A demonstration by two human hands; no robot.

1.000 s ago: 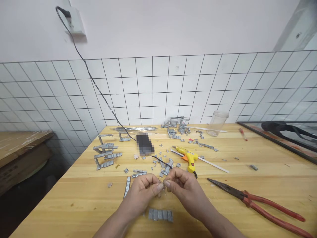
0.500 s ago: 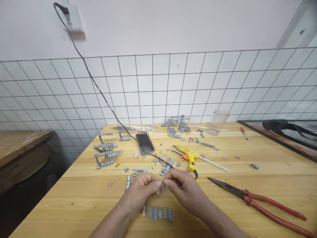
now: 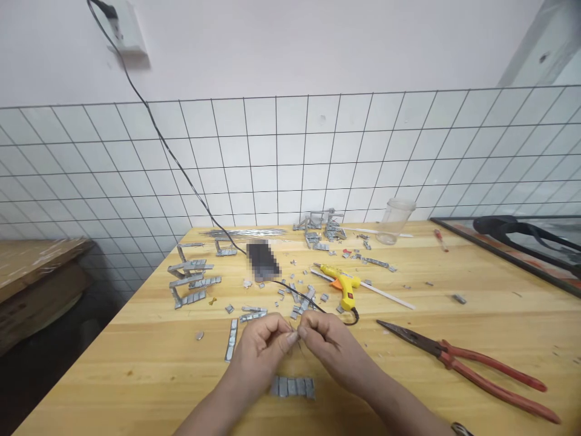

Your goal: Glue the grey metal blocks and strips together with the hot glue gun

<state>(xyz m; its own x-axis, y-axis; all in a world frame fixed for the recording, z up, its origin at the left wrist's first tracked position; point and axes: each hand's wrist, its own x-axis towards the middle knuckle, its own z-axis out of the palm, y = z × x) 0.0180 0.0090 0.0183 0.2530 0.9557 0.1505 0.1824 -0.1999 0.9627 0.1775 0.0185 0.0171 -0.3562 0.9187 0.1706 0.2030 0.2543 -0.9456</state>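
Observation:
My left hand (image 3: 267, 345) and my right hand (image 3: 329, 345) meet fingertip to fingertip above the wooden table. Both are pinched on a thin wire (image 3: 300, 347), whose ends poke out between the fingers; its full shape is hidden. Just below the hands lies a strip of joined grey pieces (image 3: 293, 387). Left of my left hand is a narrow grey strip with pale squares (image 3: 231, 340). Small grey pieces (image 3: 301, 306) are scattered beyond the fingertips.
A yellow glue gun (image 3: 347, 289) lies behind my right hand, red-handled pliers (image 3: 442, 351) to the right. Grey stepped frames (image 3: 193, 281) stand at the left. Farther back are a pixelated dark object (image 3: 263, 260), a clear cup (image 3: 396, 221) and a wire bundle (image 3: 245, 232).
The view has shifted slightly. My hands remain pinched together, with the wire at a slightly different angle. The narrow strip beside my left hand shows more fully.

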